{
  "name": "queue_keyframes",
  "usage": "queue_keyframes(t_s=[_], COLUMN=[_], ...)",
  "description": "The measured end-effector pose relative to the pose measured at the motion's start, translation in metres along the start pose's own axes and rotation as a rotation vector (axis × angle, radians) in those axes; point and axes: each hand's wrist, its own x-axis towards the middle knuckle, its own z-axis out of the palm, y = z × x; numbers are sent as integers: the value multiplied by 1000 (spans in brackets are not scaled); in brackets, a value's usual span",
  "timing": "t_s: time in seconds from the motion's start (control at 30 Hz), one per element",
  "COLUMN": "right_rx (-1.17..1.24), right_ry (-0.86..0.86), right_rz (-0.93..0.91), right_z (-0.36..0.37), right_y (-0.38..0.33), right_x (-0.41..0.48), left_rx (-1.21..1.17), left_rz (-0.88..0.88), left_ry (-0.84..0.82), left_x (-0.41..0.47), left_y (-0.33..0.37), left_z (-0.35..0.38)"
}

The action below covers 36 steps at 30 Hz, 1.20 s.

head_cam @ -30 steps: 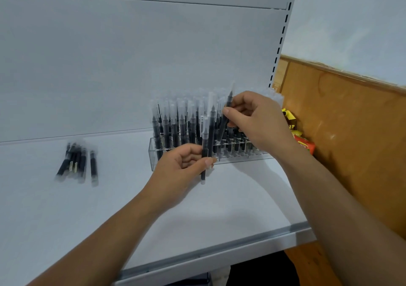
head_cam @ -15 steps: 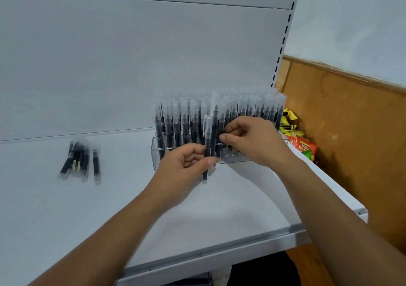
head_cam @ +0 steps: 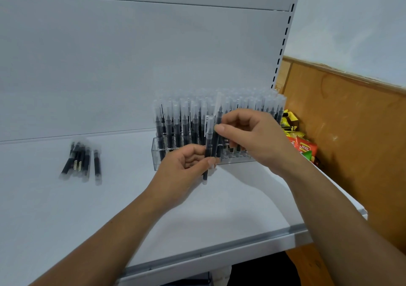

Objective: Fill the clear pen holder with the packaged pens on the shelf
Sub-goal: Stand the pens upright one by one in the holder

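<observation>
since a second earlier the right hand [head_cam: 254,136] had lost the tilted pen it carried over the holder and had come back beside the left hand [head_cam: 182,169]. its thumb and curled fingers pinched the taller pen [head_cam: 215,143] just below the clear cap. the left hand, fingers curled and thumb pressed across the front, gripped that same pen and a shorter pen [head_cam: 208,145] lower down, both upright in their clear sleeves, and the shorter one's lower end stuck out beneath the fist. the two hands were nearly touching, in front of the middle of the clear pen holder [head_cam: 156,154].

the holder stood on the white shelf [head_cam: 109,209], against the back panel and toward its right end. rows of packaged pens stood upright in it, packed close; the right hand hid part of the front rows. well to the left, a small heap of loose pens [head_cam: 80,162] lay flat on the shelf, one of them a little apart on the right. past the shelf's right end, bright snack packets [head_cam: 305,148] lay against a wooden panel [head_cam: 356,143], and a slotted upright [head_cam: 285,33] rose behind the holder.
</observation>
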Motion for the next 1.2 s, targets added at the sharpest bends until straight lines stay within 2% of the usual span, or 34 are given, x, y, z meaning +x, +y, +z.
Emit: queue_keyframes(t_s=[0.13, 0.27, 0.43, 1.03, 1.2], right_rx=[25, -118, -224, -312, -498], right_ry=[214, 327, 330, 327, 125], right_rz=[-46, -70, -58, -76, 40], right_z=[-13, -19, -14, -15, -3], right_y=[-2, 5, 17, 22, 36], right_x=[8, 16, 20, 24, 19], left_rx=[-26, -44, -26, -18, -3], left_rz=[-23, -39, -35, -31, -9], left_ry=[-2, -11, -14, -29, -26], left_x=[1, 1, 0, 1, 1], left_y=[-1, -1, 1, 0, 0], left_z=[0, 0, 1, 0, 0])
